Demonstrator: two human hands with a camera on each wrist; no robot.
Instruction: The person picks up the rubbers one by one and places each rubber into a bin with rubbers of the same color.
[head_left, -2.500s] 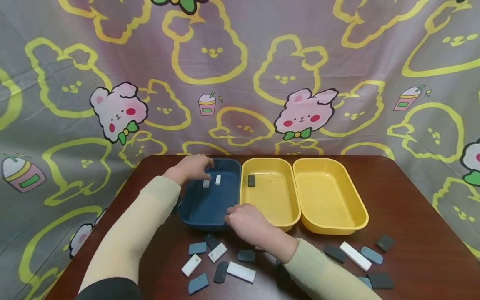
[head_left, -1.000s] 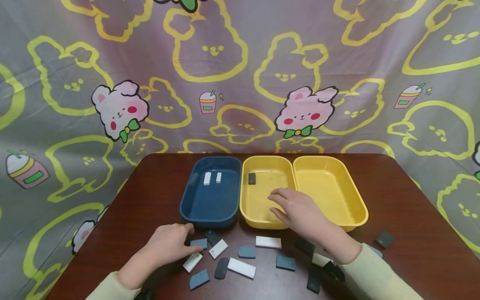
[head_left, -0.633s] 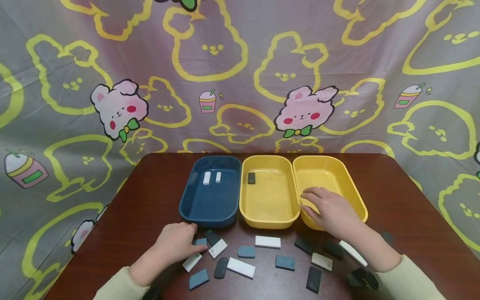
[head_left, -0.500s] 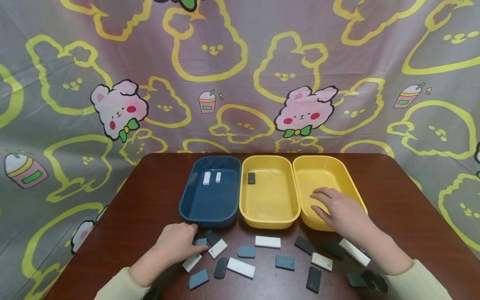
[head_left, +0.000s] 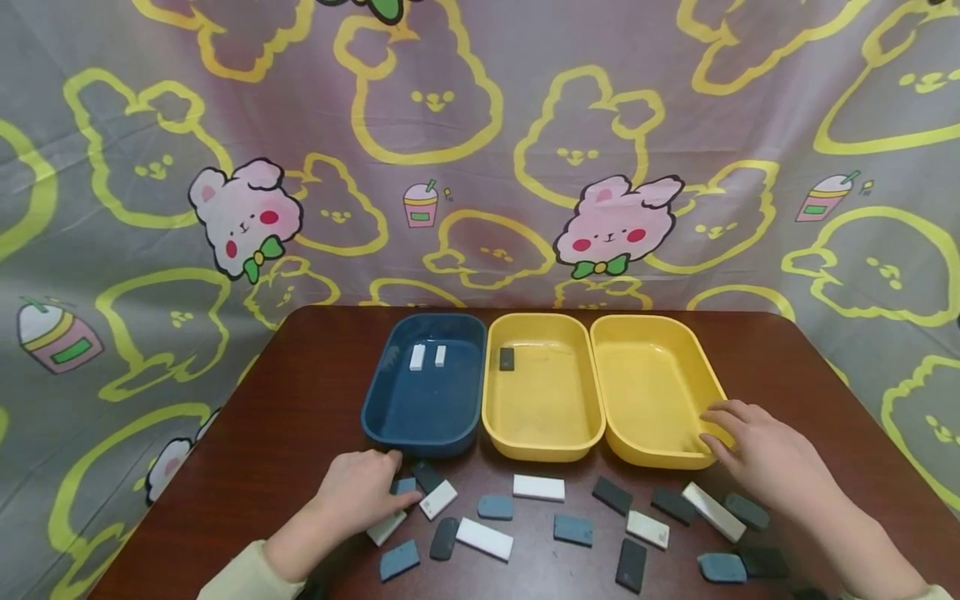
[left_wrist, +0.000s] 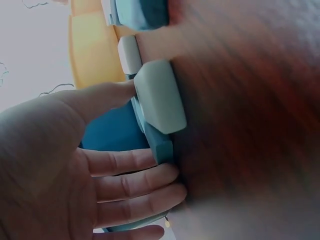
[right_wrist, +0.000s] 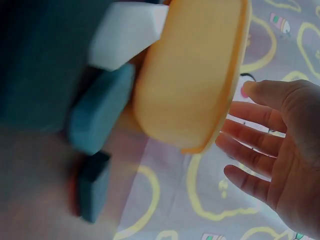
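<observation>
My left hand (head_left: 356, 492) rests low over the table, just in front of the blue tray (head_left: 423, 442). Between its thumb and loosely extended fingers lies a blue-grey block (left_wrist: 159, 145), fingertips right at its end. A white block (left_wrist: 161, 97) sits at the thumb tip, nearer the camera. Over the right rim of the right yellow tray (head_left: 652, 400) hovers my right hand (head_left: 776, 450), fingers spread and holding nothing. A dark rounded block (head_left: 746, 512) and a long white block (head_left: 714, 512) lie on the table below and left of it.
Two small white blocks (head_left: 417, 357) stand in the blue tray, and one dark block (head_left: 507, 359) in the middle yellow tray (head_left: 543, 450). Several white, blue-grey and dark blocks are scattered along the front of the table (head_left: 322, 375). A patterned curtain (head_left: 480, 167) hangs behind.
My left hand has come back from inside the blue tray to the blocks in front of it. The right hand has swept rightward, past the middle tray to the right tray's far rim.
</observation>
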